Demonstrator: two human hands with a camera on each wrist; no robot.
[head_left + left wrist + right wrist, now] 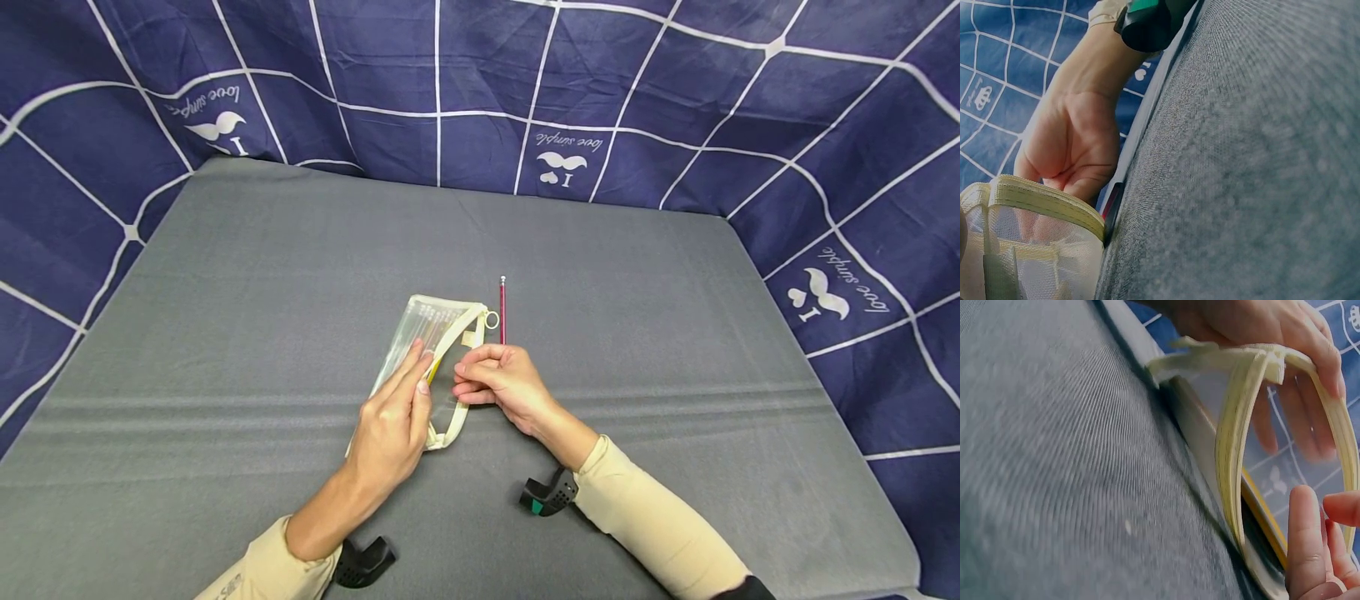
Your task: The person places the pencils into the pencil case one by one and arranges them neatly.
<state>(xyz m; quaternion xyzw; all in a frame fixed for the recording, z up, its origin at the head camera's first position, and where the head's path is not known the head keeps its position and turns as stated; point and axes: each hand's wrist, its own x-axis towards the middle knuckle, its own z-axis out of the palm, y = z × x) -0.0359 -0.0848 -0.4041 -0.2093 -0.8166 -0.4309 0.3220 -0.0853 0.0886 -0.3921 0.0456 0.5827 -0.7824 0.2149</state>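
Note:
A translucent mesh zip pouch (pixel 397 333) with cream trim lies on the grey table, its mouth spread toward the right. My left hand (pixel 390 425) holds it by the upper edge, the thumb at the rim and fingers over the mesh. Inside, a yellow pencil (pixel 1264 512) shows through the mouth. At the opening is my right hand (pixel 498 383), its fingertips just within the rim and nothing visible between them. In the left wrist view, that hand's fingers show through the mesh. A dark red pencil (pixel 503 312) lies just beyond the right hand, partly hidden by it.
The grey cloth-covered table (pixel 675 317) has creases running across it. A blue curtain (pixel 480 92) with white lines hangs around its back and sides. Black wrist devices (pixel 551 492) jut from both forearms. A ring zip pull (pixel 492 320) sits at the pouch's far corner.

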